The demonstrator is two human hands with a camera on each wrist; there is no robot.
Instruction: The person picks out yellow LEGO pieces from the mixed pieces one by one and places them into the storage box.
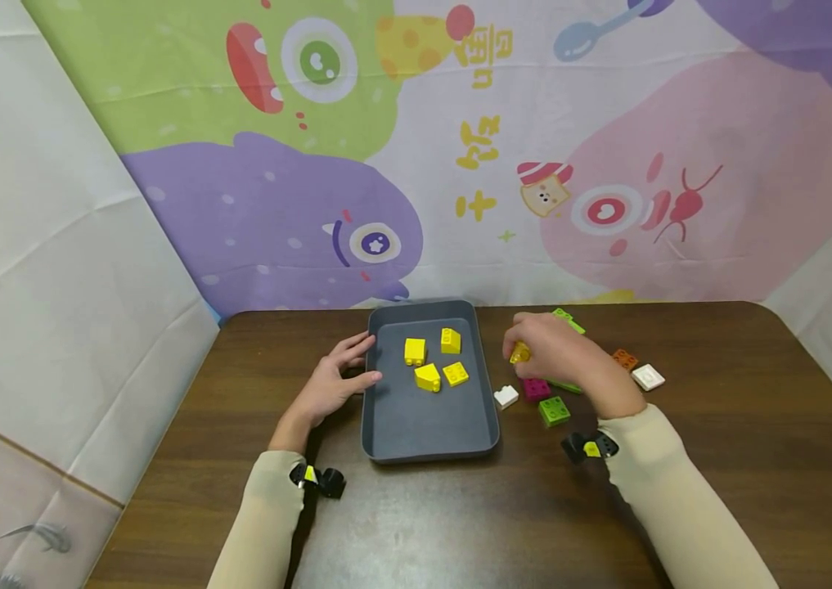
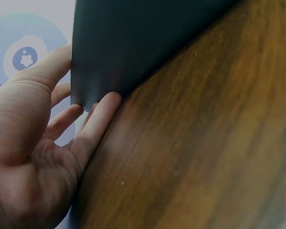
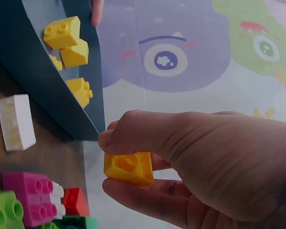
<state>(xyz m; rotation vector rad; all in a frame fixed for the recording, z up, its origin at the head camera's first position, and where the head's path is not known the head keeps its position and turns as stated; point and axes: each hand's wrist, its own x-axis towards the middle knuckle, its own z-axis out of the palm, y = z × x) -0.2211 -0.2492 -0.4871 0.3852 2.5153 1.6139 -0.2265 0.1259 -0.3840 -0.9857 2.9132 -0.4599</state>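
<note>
Between thumb and fingers, my right hand [image 1: 554,345] pinches a yellow toy brick [image 3: 128,171], its hollow side showing in the right wrist view. That hand is raised to the right of a dark grey tray [image 1: 426,429]. Several yellow bricks lie in the tray, among them a square one [image 1: 456,374] and a sloped one [image 1: 450,341]. At the tray's left side, my left hand [image 1: 327,384] rests with its fingers extended. In the left wrist view, fingertips [image 2: 113,98] touch the tray's outer wall, and the thumb reaches its rim.
Right of the tray lie loose bricks: white [image 1: 506,397], magenta [image 1: 536,388], green [image 1: 554,411], orange [image 1: 625,359] and another white piece [image 1: 648,377]. A red brick [image 3: 76,202] shows in the right wrist view. A printed cloth [image 1: 474,245] hangs behind the wooden table [image 1: 231,409].
</note>
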